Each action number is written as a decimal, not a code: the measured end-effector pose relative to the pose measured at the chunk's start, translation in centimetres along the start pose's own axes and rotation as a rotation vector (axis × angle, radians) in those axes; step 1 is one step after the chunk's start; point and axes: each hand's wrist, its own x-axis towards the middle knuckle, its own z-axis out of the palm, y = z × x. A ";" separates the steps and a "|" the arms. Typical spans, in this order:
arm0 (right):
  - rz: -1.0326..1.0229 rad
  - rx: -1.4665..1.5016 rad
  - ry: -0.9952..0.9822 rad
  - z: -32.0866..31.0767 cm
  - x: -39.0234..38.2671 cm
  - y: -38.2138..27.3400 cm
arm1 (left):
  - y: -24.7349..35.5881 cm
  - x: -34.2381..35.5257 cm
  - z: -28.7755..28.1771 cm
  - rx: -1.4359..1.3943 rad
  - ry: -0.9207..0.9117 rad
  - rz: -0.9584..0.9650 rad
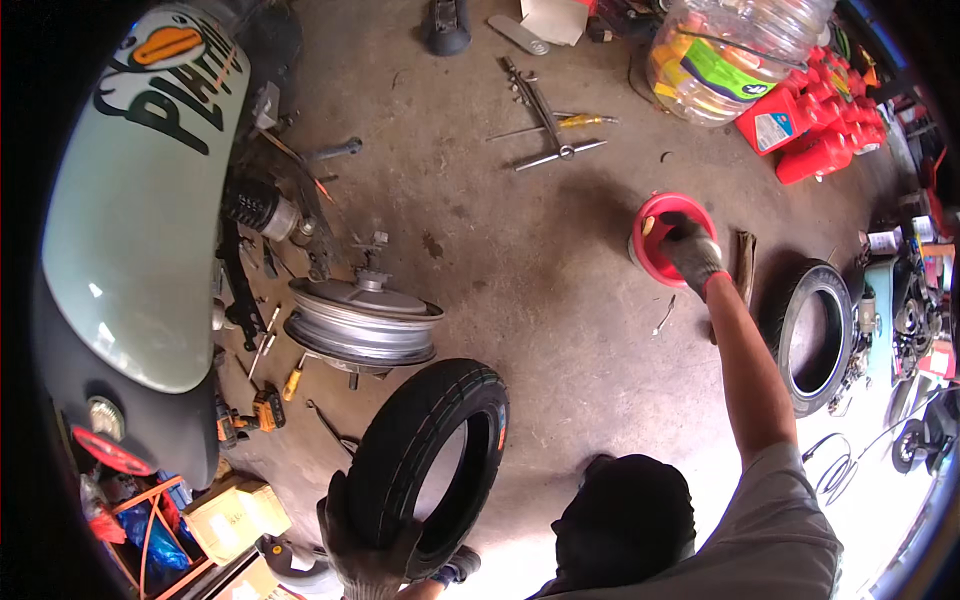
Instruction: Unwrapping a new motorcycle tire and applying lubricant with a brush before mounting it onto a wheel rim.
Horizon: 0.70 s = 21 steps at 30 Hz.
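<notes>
A black motorcycle tire [395, 460] stands tilted at the lower middle. My left hand [365, 550], in a dark work glove, grips its lower tread, with the fingers on the outer side and the thumb near the inner rim. To the right, my arm stretches out to a small red bucket [642, 262]. My right hand [693, 252], gloved in grey and black, reaches down inside it. Its dark fingers look bunched together; whatever they hold is hidden. A pale piece [648, 226] shows at the bucket's left inner side. Beyond the tire lies a silver wheel rim [365, 330] with its axle upright.
A pale green scooter body [150, 240] fills the left side. Screwdrivers, wrenches and a yellow-black power drill [268, 408] lie beside it. A second tire [815, 335] rests at right. Hand tools [545, 115], a large clear jug [715, 75] and red bottles [815, 150] are farther off.
</notes>
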 end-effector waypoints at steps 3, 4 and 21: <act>0.024 -0.129 -0.212 0.3 1.2 0.1 | 2.7 0.9 0.1 0.046 -0.074 0.083; 0.021 -0.099 -0.218 0.4 1.2 -0.3 | 3.9 1.0 0.1 0.044 -0.052 0.106; 0.102 0.410 0.371 -3.4 -0.9 0.0 | 15.7 11.0 7.7 -0.006 0.083 0.303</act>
